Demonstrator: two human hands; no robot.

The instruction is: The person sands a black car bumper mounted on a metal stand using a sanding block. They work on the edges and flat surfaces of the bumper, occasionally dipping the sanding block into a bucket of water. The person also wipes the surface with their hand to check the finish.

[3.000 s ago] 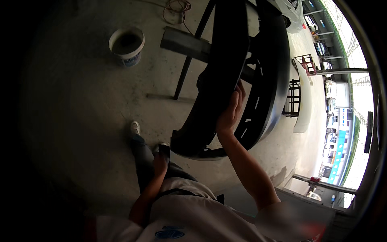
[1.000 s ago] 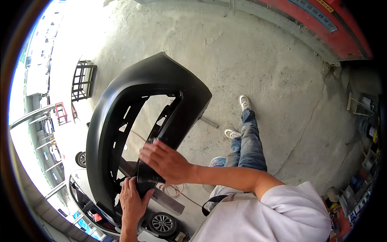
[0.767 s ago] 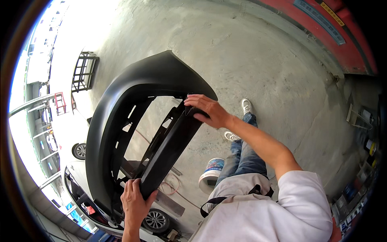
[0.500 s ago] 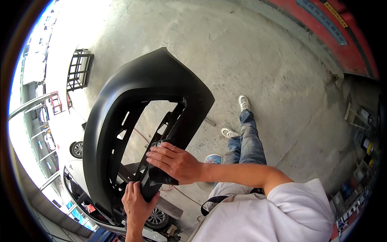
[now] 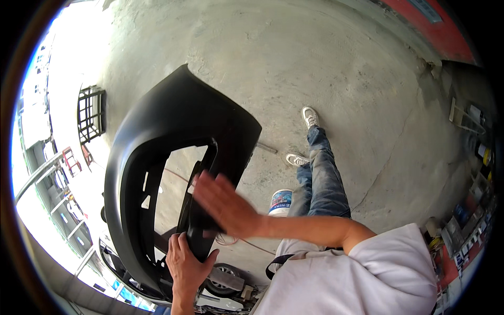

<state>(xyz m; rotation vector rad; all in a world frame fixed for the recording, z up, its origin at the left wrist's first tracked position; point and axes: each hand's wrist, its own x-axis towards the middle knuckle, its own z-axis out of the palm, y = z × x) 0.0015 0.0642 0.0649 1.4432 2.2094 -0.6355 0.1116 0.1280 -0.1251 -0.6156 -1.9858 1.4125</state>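
A large black car bumper with wide openings stands tilted in front of me, its pointed corner up and away. My left hand is closed round the bumper's near edge, thumb on the right side and fingers on the left. My right hand is smeared by motion and lies over the bar of the bumper just above the left hand, fingers stretched. A dark sheet, like sandpaper or cloth, is mostly hidden beneath its palm and merges with the black plastic.
A white bucket with a blue label stands beside a person's legs in jeans. Behind the bumper's lower end is a car wheel. A black metal frame stands far left; assorted items line the right.
My right hand has swung its fingers upward, and the black sheet now shows far less under it. My left hand keeps its hold on the bumper edge. The view has shifted slightly.
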